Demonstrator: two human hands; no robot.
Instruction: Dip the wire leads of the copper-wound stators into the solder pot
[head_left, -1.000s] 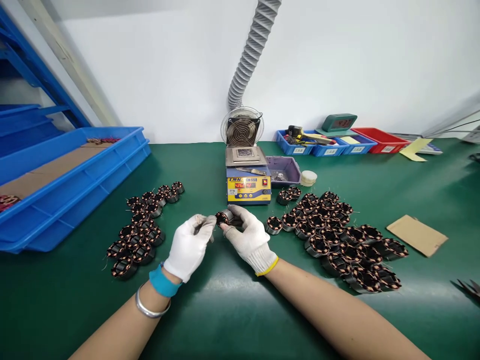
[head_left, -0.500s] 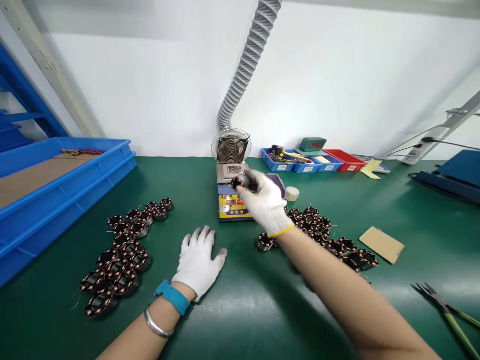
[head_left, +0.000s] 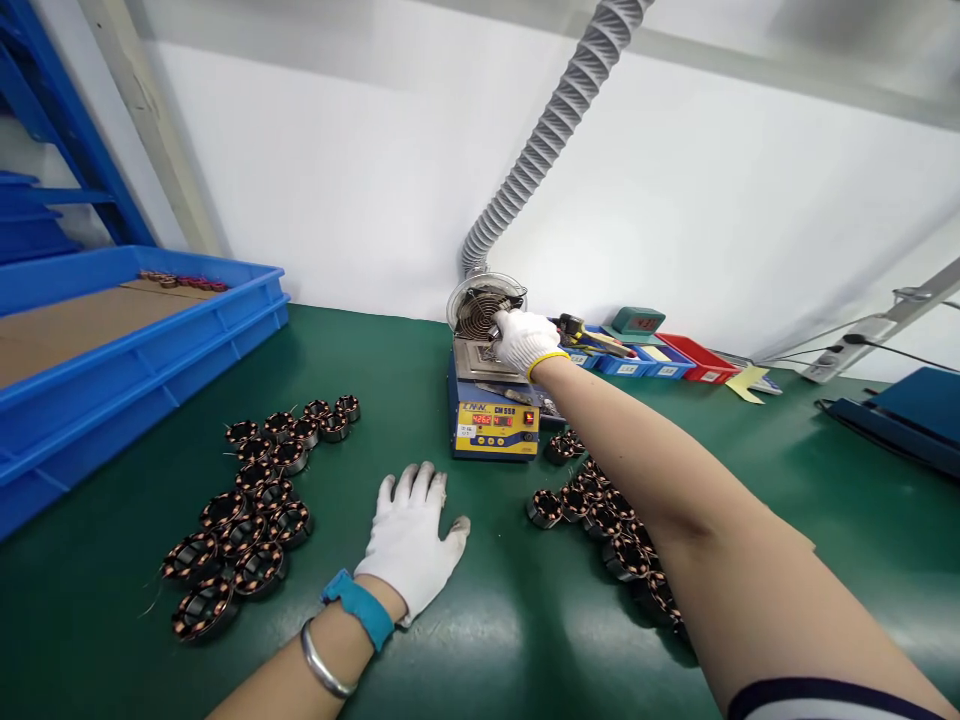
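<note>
My left hand point(head_left: 412, 545), in a white glove, lies flat on the green table point(head_left: 420, 660) with its fingers spread and holds nothing. My right hand point(head_left: 523, 342), gloved too, reaches over the metal top of a blue and yellow solder pot point(head_left: 495, 430) with lit red digits. Its fingers are closed at the motor stator seen in them a moment ago; the glove now hides most of that part. Left of my left hand stands a group of copper-wound stators point(head_left: 259, 520). More stators point(head_left: 600, 515) sit under my right forearm, which covers some of them.
A fan point(head_left: 484, 312) with a grey flexible duct point(head_left: 551, 125) stands behind the pot. The large blue tray point(head_left: 150, 385) borders the left side. Small blue bins point(head_left: 630, 368), a red bin point(head_left: 697, 358) and a green clock point(head_left: 637, 320) line the back right.
My right hand has moved forward, carrying the stator from in front of the pot to over its top. My left hand stays flat on the table. The camera view has tilted and shifted.
</note>
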